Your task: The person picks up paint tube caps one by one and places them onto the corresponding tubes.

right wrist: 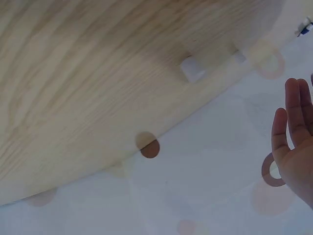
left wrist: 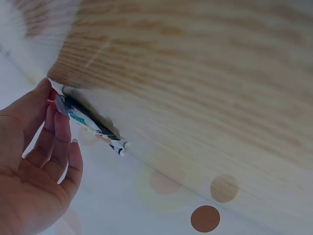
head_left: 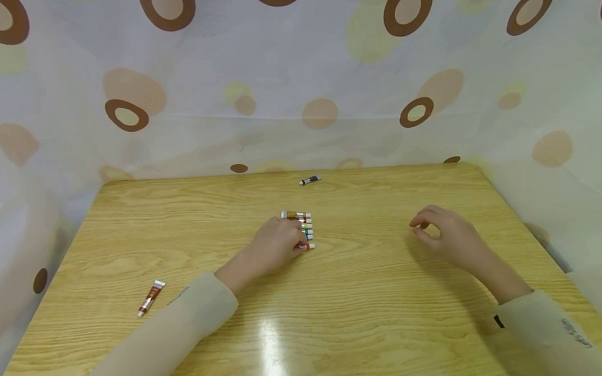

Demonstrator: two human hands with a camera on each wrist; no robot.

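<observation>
A short row of small paint tubes [head_left: 303, 228] lies side by side at the middle of the wooden table [head_left: 367, 319]. My left hand [head_left: 298, 241] rests against the row's left side, fingertips touching the tubes. In the left wrist view the fingertips [left wrist: 61, 115] meet the tubes' crimped ends [left wrist: 93, 126], and I see no tube lifted. My right hand [head_left: 421, 227] hovers low over the table's right part, fingers loosely curled and holding nothing. The right wrist view shows its fingers [right wrist: 293, 112] nearly straight.
A dark tube [head_left: 309, 180] lies alone near the table's far edge. A red-brown tube [head_left: 151, 297] lies at the front left, beside my left sleeve. A white curtain with brown rings [head_left: 409, 6] surrounds the table on three sides.
</observation>
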